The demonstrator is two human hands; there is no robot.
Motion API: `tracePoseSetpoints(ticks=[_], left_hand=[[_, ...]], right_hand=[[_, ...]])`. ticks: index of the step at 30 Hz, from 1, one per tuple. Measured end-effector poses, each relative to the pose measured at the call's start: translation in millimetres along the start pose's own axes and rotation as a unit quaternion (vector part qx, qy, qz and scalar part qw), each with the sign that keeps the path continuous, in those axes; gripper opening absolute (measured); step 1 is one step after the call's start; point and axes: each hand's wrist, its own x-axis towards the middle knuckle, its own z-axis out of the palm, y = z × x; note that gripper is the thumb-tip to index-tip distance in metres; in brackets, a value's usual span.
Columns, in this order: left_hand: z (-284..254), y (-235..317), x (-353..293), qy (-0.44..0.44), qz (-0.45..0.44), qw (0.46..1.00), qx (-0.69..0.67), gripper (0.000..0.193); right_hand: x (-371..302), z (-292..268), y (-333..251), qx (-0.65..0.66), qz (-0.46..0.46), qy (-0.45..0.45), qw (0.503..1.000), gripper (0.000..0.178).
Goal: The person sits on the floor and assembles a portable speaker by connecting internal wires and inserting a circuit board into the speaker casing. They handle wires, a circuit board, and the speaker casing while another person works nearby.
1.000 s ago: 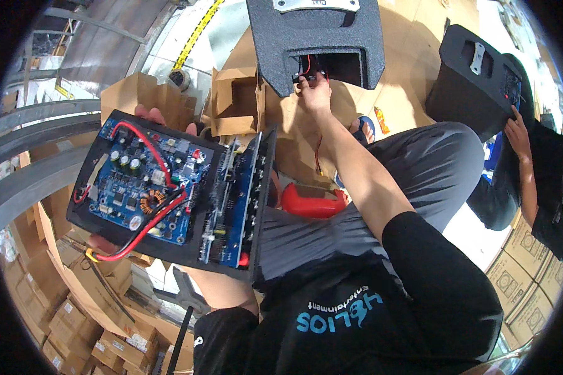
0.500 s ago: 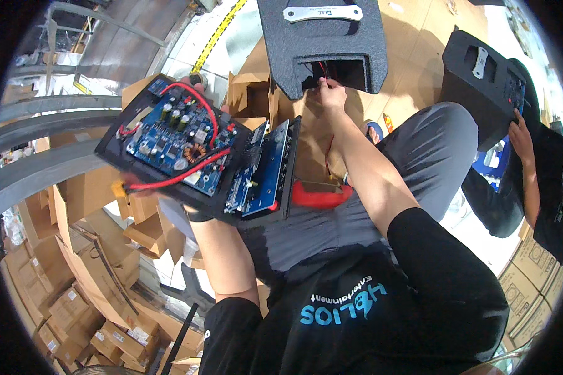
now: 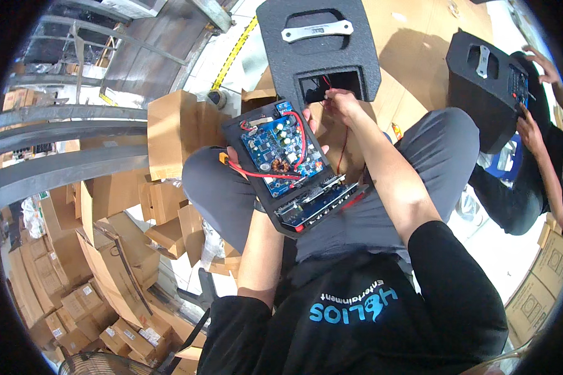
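Note:
My left hand (image 3: 233, 154) supports an amplifier module (image 3: 281, 147) from beneath, its fingers wrapped round both edges. The module is a black panel carrying a blue circuit board, copper coil and thick red cables with a yellow connector (image 3: 223, 159); a second board (image 3: 316, 203) stands along its near end. Ahead is a black speaker cabinet (image 3: 322, 53) with a silver handle strip and a rectangular opening. At that opening my right hand (image 3: 342, 105) pinches thin red and black wires (image 3: 327, 81) coming from inside. A red wire (image 3: 343, 147) also hangs below this hand.
To the right, a co-worker's hands (image 3: 530, 132) are at another black speaker cabinet (image 3: 485, 94). Open cardboard boxes (image 3: 169, 134) and stacked cartons (image 3: 75, 306) crowd the left, beside grey metal rails (image 3: 69, 172). Cartons (image 3: 535, 287) stand at lower right. Cardboard (image 3: 413, 56) covers the floor ahead.
My left hand has brought the amplifier module rightward, closer to the cabinet opening, and turned it. My right hand stays at the opening with the wires. The co-worker's second hand has come into view.

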Motion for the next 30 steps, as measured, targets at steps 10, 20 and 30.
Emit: tracePoseSetpoints(ticks=[10, 20, 30], left_hand=[[-22, -3, 7, -0.004, -0.018, 0.999, 0.037, 0.135], [-46, 0, -8, 0.030, 0.022, 0.994, 0.101, 0.133], [-37, -20, -41, 0.054, 0.081, 0.993, 0.060, 0.136]], right_hand=[[-8, -1, 16, 0.039, -0.004, -0.034, 0.999, 0.015], [11, -50, 61, -0.507, -0.059, 0.060, 0.858, 0.036], [10, -10, 63, -0.359, -0.269, 0.173, 0.877, 0.066]])
